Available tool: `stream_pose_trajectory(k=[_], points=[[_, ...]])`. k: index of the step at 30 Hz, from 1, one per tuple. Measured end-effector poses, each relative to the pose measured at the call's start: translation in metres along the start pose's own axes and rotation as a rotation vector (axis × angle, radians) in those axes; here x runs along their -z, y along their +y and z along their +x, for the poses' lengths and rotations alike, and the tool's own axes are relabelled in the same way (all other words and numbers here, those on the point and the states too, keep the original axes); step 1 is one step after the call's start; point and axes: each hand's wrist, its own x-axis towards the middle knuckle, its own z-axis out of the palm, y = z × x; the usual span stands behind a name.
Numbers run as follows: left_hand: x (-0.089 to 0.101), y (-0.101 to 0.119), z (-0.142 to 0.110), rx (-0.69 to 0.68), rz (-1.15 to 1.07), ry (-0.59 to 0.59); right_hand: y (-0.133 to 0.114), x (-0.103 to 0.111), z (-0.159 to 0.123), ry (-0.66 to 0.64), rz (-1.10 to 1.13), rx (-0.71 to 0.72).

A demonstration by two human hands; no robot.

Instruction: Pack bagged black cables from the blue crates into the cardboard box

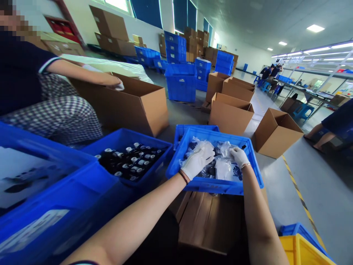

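Both of my hands wear white gloves and are over a blue bin (215,187). My left hand (199,159) is at the bin's left side, its fingers stretched out to the right above the bagged items. My right hand (239,156) has its fingers bent together at the edge of a clear plastic bag (224,148). Below the hands lie several clear bags with dark and white contents. One white piece (226,171) among them carries a dark paw-print pattern. The bags' exact contents cannot be made out.
Left of my bin, another blue bin (162,162) holds several dark bottles with white tops. A co-worker (55,92) reaches into a long cardboard box (154,110). Open boxes (231,114) stand ahead, a yellow bin (300,250) at lower right. A cardboard box (211,221) is beneath my bin.
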Motion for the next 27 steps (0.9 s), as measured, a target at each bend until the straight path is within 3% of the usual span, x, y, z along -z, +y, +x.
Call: stream_pose_trajectory(k=[3, 5, 7, 11, 14, 17, 22, 24, 27], points=[[-0.005, 0.0, -0.002, 0.022, 0.01, 0.036, 0.017, -0.002, 0.001, 0.0, -0.11, -0.08], [-0.005, 0.0, -0.001, 0.027, 0.007, 0.047, 0.013, -0.001, 0.0, 0.048, -0.153, -0.083], [-0.005, -0.002, 0.001, 0.019, 0.004, 0.057, -0.002, -0.001, -0.003, 0.068, -0.139, -0.004], [-0.007, -0.009, 0.004, -0.012, -0.001, 0.071, -0.046, -0.012, -0.017, -0.02, 0.034, 0.245], [-0.011, -0.014, 0.003, -0.03, -0.002, 0.084, -0.065, -0.028, -0.028, -0.005, -0.012, 0.254], [-0.015, -0.012, 0.0, -0.045, -0.006, 0.1, -0.07, -0.038, -0.032, -0.005, -0.088, 0.27], [-0.016, -0.002, -0.004, -0.058, 0.006, 0.169, -0.057, -0.024, -0.021, 0.076, -0.205, 0.274], [-0.017, 0.001, -0.005, -0.075, 0.022, 0.208, -0.041, -0.014, -0.012, 0.136, -0.273, 0.204], [-0.02, 0.002, -0.007, -0.113, 0.06, 0.238, -0.007, -0.004, 0.0, 0.078, -0.377, 0.063]])
